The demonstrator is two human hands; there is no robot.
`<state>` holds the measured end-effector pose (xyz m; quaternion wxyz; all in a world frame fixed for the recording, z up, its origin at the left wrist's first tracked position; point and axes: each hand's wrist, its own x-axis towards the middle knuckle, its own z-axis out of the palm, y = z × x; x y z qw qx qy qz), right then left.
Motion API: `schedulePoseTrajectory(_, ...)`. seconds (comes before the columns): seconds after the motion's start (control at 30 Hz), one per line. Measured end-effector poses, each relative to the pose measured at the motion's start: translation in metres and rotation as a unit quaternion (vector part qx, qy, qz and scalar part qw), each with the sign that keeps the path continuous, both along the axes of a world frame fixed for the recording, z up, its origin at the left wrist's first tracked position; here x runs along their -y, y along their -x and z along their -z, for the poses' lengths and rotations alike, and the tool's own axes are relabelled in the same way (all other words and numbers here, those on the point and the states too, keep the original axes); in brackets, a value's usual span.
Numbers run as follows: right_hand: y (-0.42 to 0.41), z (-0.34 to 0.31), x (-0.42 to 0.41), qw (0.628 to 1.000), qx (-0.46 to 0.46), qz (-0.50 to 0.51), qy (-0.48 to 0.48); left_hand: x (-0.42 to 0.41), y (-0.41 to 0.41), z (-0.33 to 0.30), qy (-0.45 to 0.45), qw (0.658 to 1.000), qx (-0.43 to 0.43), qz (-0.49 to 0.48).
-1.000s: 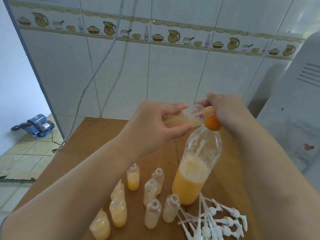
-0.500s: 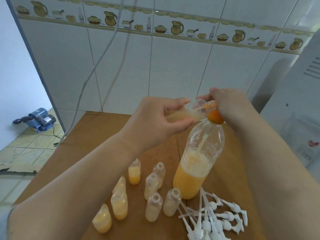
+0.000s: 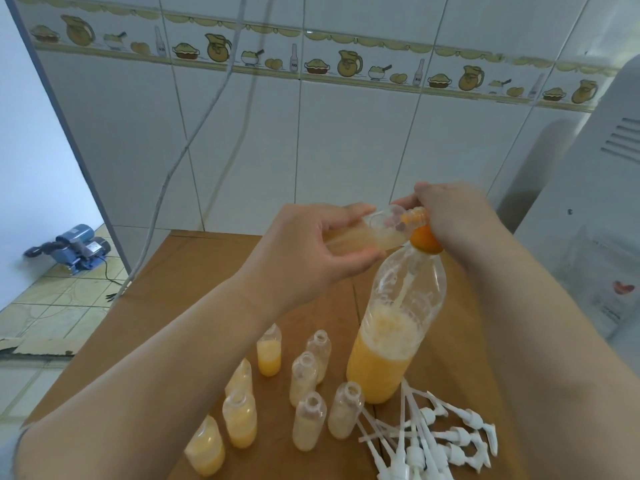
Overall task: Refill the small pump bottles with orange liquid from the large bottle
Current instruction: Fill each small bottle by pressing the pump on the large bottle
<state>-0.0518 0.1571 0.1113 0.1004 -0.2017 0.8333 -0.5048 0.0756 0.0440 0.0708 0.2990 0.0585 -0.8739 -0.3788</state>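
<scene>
My left hand [image 3: 304,247] grips a small clear bottle [image 3: 374,233], tipped on its side with its mouth at an orange funnel [image 3: 424,239]. The funnel sits in the neck of the large bottle [image 3: 391,341], which stands upright on the wooden table [image 3: 194,271], about half full of foamy orange liquid. A thin stream runs down inside it. My right hand [image 3: 457,220] holds the funnel at the bottle's neck. Several small open bottles [image 3: 309,424] stand in front, some with orange liquid [image 3: 269,351]. A pile of white pump heads [image 3: 433,441] lies at the front right.
A white appliance [image 3: 595,220] stands close at the right. A tiled wall is behind the table, with a cable [image 3: 180,157] hanging down it. A blue water pump [image 3: 74,245] sits on the floor at the left, past the table's left edge.
Both hands keep their hold, the small bottle stays tipped at the funnel and the stream keeps running. They sit slightly lower in view.
</scene>
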Motion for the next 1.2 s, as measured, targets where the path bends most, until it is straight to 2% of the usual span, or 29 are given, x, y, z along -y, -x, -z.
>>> schedulePoseTrajectory(0.17,-0.004,-0.012,-0.006,1.000,-0.016,-0.010,-0.007,-0.005,-0.002,-0.005,0.005,1.000,-0.025,0.006)
schedulePoseTrajectory(0.27,-0.004,-0.020,-0.009,0.999,-0.006,-0.006,0.031,-0.005,-0.002,-0.012,0.016,0.999,-0.037,0.012)
schedulePoseTrajectory(0.47,0.000,-0.007,-0.009,0.999,-0.033,0.003,-0.009,-0.005,0.001,-0.005,0.040,0.999,-0.023,0.004)
schedulePoseTrajectory(0.6,-0.007,-0.006,0.000,1.000,0.007,-0.012,0.012,-0.001,0.000,-0.003,0.041,0.999,-0.005,-0.005)
schedulePoseTrajectory(0.67,-0.005,-0.016,0.002,0.999,0.037,0.012,0.039,-0.001,-0.003,-0.008,0.056,0.998,-0.015,-0.007)
schedulePoseTrajectory(0.73,-0.008,-0.023,0.001,0.999,0.030,0.018,0.030,-0.001,-0.006,-0.014,0.064,0.998,-0.027,-0.006)
schedulePoseTrajectory(0.8,-0.001,-0.021,-0.001,0.995,0.071,-0.016,0.067,-0.003,-0.006,-0.014,0.070,0.997,-0.033,-0.007)
schedulePoseTrajectory(0.87,0.002,-0.010,-0.001,0.996,0.016,-0.034,0.076,-0.004,-0.003,-0.010,0.065,0.997,-0.026,-0.007)
schedulePoseTrajectory(1.03,0.009,0.003,-0.003,0.998,0.018,-0.025,0.048,-0.005,0.003,-0.005,0.056,0.998,-0.011,-0.002)
schedulePoseTrajectory(1.1,0.010,-0.004,-0.006,0.999,0.005,-0.043,0.031,-0.007,0.002,-0.008,0.064,0.998,-0.020,0.000)
schedulePoseTrajectory(1.2,0.011,-0.015,-0.008,1.000,0.003,-0.010,0.023,-0.008,-0.001,-0.013,0.076,0.996,-0.044,-0.001)
